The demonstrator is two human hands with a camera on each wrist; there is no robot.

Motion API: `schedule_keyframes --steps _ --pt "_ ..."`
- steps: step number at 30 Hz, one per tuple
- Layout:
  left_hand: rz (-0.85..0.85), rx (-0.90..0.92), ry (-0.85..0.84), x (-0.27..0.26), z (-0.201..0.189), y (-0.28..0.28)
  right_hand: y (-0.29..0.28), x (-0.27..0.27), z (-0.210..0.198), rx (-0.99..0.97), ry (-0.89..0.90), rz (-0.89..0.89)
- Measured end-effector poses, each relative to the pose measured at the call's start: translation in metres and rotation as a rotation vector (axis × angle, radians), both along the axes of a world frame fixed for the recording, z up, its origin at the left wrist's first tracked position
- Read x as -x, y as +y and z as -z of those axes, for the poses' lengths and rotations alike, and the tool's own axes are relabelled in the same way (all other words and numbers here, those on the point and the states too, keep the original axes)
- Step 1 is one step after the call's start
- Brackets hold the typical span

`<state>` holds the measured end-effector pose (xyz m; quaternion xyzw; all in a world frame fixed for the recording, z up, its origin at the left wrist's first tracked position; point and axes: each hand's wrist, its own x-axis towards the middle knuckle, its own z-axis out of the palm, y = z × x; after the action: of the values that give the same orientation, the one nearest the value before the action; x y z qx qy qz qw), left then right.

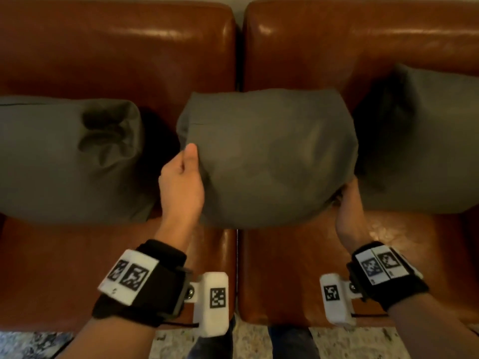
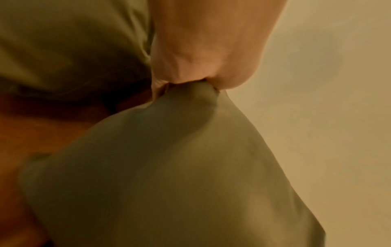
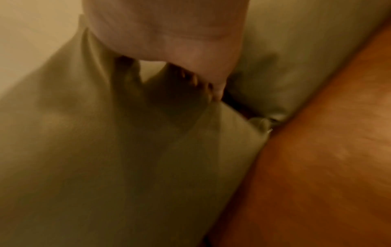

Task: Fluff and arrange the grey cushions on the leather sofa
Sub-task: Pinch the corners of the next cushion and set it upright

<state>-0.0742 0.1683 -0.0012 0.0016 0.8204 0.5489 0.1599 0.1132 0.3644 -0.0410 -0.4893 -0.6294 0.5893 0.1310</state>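
Observation:
Three grey cushions stand along the brown leather sofa. The middle cushion sits over the gap between the two seats, held between both hands. My left hand grips its left edge, thumb up on the fabric; in the left wrist view that hand pinches a bunched corner of the cushion. My right hand grips its lower right corner, fingers hidden behind the fabric; in the right wrist view its fingers curl into the cushion. The left cushion and right cushion lean on the backrest.
Bare leather seat lies in front of the cushions. A speckled floor shows below the sofa's front edge. A pale wall fills the background of the left wrist view.

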Motion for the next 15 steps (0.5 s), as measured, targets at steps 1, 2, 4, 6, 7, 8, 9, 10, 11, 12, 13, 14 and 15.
schedule_keyframes --steps 1,2,4,6,7,8,9,10,11,12,13,14,15 --pt "0.031 0.052 0.034 -0.001 0.004 0.004 0.001 -0.003 0.014 0.062 -0.019 0.0" --pt "0.049 0.091 0.055 -0.003 0.009 0.008 0.001 -0.006 0.025 0.116 -0.039 -0.001" --pt "0.047 0.118 0.054 -0.006 0.02 0.009 0.009 -0.009 0.047 0.153 -0.056 0.024" --pt "0.023 0.103 0.017 -0.005 0.028 0.004 0.008 0.0 0.034 0.094 -0.068 0.086" --pt "0.011 0.09 -0.006 -0.003 0.03 0.001 0.008 0.006 0.023 0.02 -0.067 0.12" --pt "0.003 0.078 -0.025 0.001 0.033 -0.004 0.01 0.012 0.011 -0.07 -0.06 0.168" --pt "-0.001 0.067 -0.03 0.005 0.035 -0.007 0.013 0.017 0.0 -0.163 -0.04 0.205" --pt "-0.003 0.068 -0.017 0.011 0.037 -0.011 0.014 0.024 -0.015 -0.249 -0.015 0.222" --pt "0.001 0.082 0.009 0.017 0.038 -0.014 0.014 0.033 -0.029 -0.339 0.004 0.209" --pt "0.006 0.108 0.037 0.022 0.039 -0.018 0.01 0.044 -0.045 -0.43 0.017 0.163" --pt "0.014 0.14 0.064 0.028 0.038 -0.02 0.005 0.057 -0.058 -0.525 0.03 0.092" --pt "0.022 0.177 0.087 0.034 0.038 -0.023 -0.003 0.071 -0.071 -0.611 0.045 0.0" --pt "0.033 0.209 0.104 0.04 0.038 -0.024 -0.011 0.089 -0.082 -0.68 0.063 -0.102"
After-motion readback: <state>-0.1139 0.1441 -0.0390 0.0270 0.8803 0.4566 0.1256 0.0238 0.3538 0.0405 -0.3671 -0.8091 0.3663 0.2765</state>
